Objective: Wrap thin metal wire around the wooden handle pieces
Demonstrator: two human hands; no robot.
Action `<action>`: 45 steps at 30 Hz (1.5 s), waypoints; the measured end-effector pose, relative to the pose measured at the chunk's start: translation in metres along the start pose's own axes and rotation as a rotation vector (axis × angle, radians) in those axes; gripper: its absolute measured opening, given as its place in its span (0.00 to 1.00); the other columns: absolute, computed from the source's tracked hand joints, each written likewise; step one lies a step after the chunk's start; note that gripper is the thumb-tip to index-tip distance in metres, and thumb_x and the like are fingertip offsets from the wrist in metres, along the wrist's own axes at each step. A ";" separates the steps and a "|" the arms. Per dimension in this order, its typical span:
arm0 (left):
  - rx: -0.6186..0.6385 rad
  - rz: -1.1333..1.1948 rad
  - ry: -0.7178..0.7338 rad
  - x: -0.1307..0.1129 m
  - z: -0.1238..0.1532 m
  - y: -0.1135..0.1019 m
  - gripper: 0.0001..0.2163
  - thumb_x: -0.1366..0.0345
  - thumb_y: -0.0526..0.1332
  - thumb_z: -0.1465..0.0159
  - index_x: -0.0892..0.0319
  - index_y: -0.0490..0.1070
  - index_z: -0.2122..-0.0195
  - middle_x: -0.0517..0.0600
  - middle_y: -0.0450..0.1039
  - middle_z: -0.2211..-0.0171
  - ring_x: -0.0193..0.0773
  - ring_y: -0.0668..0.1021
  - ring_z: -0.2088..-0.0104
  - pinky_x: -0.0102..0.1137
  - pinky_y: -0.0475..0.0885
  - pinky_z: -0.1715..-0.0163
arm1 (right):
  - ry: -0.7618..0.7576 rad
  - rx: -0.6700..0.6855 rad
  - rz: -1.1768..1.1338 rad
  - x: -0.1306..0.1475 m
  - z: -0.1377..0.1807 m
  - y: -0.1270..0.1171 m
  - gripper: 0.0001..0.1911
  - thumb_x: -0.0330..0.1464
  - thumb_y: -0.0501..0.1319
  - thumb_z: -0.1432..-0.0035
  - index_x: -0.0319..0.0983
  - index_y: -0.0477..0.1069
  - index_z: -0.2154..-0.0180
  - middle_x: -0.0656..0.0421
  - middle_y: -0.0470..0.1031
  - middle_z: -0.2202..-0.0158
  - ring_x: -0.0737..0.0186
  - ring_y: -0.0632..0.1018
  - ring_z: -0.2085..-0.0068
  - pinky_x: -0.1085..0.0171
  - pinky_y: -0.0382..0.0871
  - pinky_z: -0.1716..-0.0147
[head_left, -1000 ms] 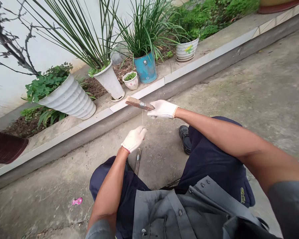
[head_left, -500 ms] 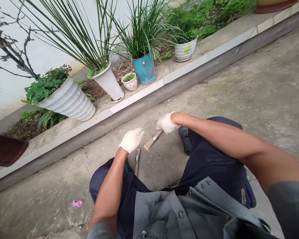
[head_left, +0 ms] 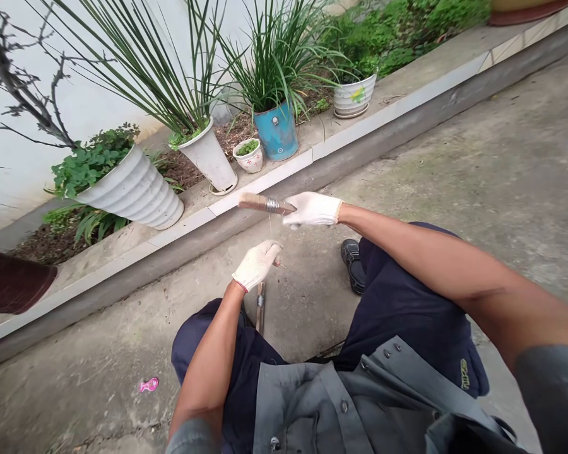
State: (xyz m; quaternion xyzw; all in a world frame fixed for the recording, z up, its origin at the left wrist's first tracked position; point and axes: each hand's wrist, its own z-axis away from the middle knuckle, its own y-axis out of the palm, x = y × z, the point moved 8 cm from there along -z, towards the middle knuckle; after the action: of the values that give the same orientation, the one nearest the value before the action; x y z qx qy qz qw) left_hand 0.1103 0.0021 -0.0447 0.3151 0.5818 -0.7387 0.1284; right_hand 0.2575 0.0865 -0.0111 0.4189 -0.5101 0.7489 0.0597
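My right hand (head_left: pixel 312 209), in a white knitted glove, is closed on one end of a wooden stick (head_left: pixel 253 201). The stick points left, and silvery wire (head_left: pixel 272 205) is wound around its middle. From that winding a thin strand hangs down to my left hand (head_left: pixel 259 261), also gloved, whose closed fingers pinch it. A short bit of something thin pokes out beside those fingers. On the concrete below my left hand lies another wooden stick (head_left: pixel 260 309), also with a wire band; its lower end is hidden by my leg.
Ahead runs a low tiled ledge (head_left: pixel 265 183) with potted plants, among them a ribbed white pot (head_left: pixel 135 192), a blue pot (head_left: pixel 277 133) and a small white pot (head_left: pixel 249 157). A pink object (head_left: pixel 148 384) lies on the concrete at left. My black shoe (head_left: pixel 353 265) is at right.
My right hand has raised the wooden stick away from me and swung it from slanting down-left to nearly level. My left hand has shifted slightly and keeps hold of the wire.
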 end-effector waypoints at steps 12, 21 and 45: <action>-0.010 -0.164 0.025 0.001 0.003 -0.003 0.17 0.58 0.47 0.29 0.56 0.74 0.63 0.43 0.72 0.76 0.34 0.75 0.72 0.28 0.64 0.67 | 0.167 0.150 0.774 -0.040 -0.006 0.031 0.14 0.25 0.61 0.50 0.33 0.80 0.60 0.41 0.80 0.61 0.44 0.80 0.59 0.56 0.67 0.64; -0.042 -0.159 0.084 0.005 0.000 -0.009 0.16 0.58 0.48 0.29 0.55 0.74 0.63 0.44 0.74 0.72 0.35 0.75 0.69 0.28 0.65 0.63 | -0.306 0.638 0.338 -0.011 0.027 0.065 0.10 0.36 0.66 0.55 0.38 0.74 0.69 0.65 0.70 0.78 0.67 0.68 0.74 0.66 0.56 0.72; 0.071 -0.420 0.060 0.003 0.002 0.012 0.16 0.58 0.48 0.28 0.54 0.75 0.60 0.50 0.79 0.63 0.38 0.77 0.66 0.29 0.64 0.64 | 0.010 0.332 0.828 -0.027 -0.004 0.090 0.15 0.25 0.65 0.55 0.32 0.80 0.62 0.42 0.80 0.62 0.45 0.80 0.59 0.55 0.69 0.61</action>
State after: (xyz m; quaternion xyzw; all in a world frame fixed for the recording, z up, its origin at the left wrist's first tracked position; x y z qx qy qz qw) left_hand 0.1141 -0.0027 -0.0559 0.2132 0.6119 -0.7595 -0.0570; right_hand 0.2261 0.0562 -0.0949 0.1797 -0.5073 0.7834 -0.3108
